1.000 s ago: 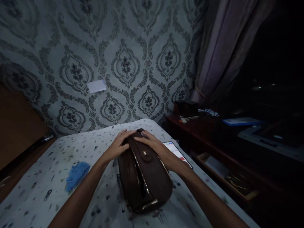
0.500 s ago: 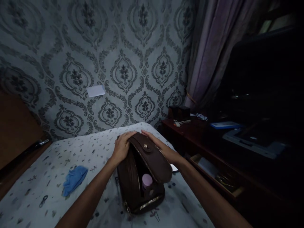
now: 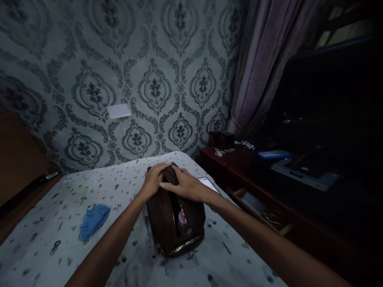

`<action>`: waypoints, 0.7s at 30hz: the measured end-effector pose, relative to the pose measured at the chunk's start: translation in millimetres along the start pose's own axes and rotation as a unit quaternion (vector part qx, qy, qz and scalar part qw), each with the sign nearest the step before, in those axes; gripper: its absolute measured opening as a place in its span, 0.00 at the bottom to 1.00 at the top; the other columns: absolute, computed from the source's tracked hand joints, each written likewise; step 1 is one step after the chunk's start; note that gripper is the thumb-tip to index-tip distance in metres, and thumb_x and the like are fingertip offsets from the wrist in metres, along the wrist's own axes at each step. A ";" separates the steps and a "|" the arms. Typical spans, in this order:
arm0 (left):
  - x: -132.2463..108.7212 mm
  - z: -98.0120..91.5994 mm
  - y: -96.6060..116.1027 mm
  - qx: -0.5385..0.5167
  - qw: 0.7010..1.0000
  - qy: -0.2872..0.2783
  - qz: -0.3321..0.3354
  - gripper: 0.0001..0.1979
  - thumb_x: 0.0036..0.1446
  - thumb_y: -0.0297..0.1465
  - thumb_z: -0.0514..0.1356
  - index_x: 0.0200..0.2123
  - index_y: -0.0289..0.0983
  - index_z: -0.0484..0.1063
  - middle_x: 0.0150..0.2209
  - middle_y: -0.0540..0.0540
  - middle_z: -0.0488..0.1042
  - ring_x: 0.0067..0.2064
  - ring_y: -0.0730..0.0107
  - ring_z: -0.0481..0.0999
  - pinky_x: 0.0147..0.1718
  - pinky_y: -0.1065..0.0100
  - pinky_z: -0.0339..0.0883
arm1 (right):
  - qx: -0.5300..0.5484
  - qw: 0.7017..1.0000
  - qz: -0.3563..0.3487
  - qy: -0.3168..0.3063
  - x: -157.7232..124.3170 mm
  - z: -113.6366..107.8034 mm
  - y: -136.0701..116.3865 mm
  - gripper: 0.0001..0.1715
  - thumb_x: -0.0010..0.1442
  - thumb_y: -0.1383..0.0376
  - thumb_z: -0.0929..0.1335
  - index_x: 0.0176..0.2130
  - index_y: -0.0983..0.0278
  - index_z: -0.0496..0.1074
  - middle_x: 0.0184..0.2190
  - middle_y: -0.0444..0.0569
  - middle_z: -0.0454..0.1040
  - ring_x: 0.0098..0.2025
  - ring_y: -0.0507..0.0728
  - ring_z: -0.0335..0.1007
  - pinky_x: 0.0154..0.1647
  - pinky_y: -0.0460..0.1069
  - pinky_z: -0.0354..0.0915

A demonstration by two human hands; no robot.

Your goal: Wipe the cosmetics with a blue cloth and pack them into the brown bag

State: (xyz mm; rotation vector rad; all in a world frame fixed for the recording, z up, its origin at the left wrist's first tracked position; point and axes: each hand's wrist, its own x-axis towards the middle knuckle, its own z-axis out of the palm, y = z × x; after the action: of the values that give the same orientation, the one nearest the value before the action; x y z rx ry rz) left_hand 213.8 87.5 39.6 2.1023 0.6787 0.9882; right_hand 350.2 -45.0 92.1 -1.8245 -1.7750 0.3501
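Note:
A dark brown bag [image 3: 163, 223] lies on the patterned white bed sheet [image 3: 125, 227], its zipped top partly open. Inside the opening, a pink round-topped item [image 3: 181, 220] shows. My left hand [image 3: 154, 179] grips the bag's far left top edge, fingers wrapped over it. Across the far end of the opening lies my right hand [image 3: 187, 185], thumb pointing left and fingers curled on the bag's top near my left fingertips. Beyond my right wrist, a lit phone [image 3: 208, 183] lies on the sheet.
A blue cloth [image 3: 94, 221] lies left of the bag. To the right stand a dark red desk [image 3: 239, 169] and an open drawer [image 3: 260, 211] holding items. The patterned wall [image 3: 155, 119] rises behind the bed; a purple curtain [image 3: 254, 67] hangs at its right.
My right hand has moved from the flap's right side onto the bag's top, closer to my left hand. The flap no longer hangs over the right side, and the opening is narrower.

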 end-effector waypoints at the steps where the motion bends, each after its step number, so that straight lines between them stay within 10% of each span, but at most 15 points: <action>1: 2.2 -2.2 -0.6 -0.018 1.000 -0.010 0.000 0.27 0.50 0.23 0.55 0.52 0.43 0.78 0.58 0.47 0.75 0.63 0.59 0.68 0.67 0.50 0.52 | -0.027 0.999 0.024 -0.017 -1.4 1.0 -7.5 0.51 0.56 0.38 0.69 0.64 0.67 0.61 0.56 0.67 0.71 0.58 0.73 0.68 0.55 0.64 0.65; 10: 8.1 -11.8 1.6 -0.085 0.996 -0.027 -0.022 0.29 0.42 0.21 0.53 0.49 0.36 0.79 0.54 0.43 0.79 0.57 0.59 0.76 0.62 0.55 0.63 | -0.087 0.991 0.089 -0.043 -9.8 10.0 -43.2 0.66 0.51 0.40 0.72 0.71 0.72 0.46 0.71 0.77 0.41 0.71 0.83 0.39 0.64 0.74 0.50; 21: 17.1 -6.9 -2.8 -0.048 0.999 -0.001 -0.013 0.24 0.46 0.22 0.55 0.45 0.38 0.80 0.51 0.45 0.80 0.57 0.58 0.75 0.63 0.53 0.61 | -0.134 0.986 0.082 -0.057 -4.4 5.1 -49.2 0.59 0.52 0.48 0.73 0.70 0.67 0.48 0.67 0.76 0.52 0.66 0.81 0.52 0.56 0.71 0.59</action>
State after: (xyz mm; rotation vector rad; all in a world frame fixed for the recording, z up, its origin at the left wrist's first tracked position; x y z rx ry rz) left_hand 217.5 103.6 48.1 2.0064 0.6444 0.9836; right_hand 306.2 -50.0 114.6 -2.1869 -1.8270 0.2952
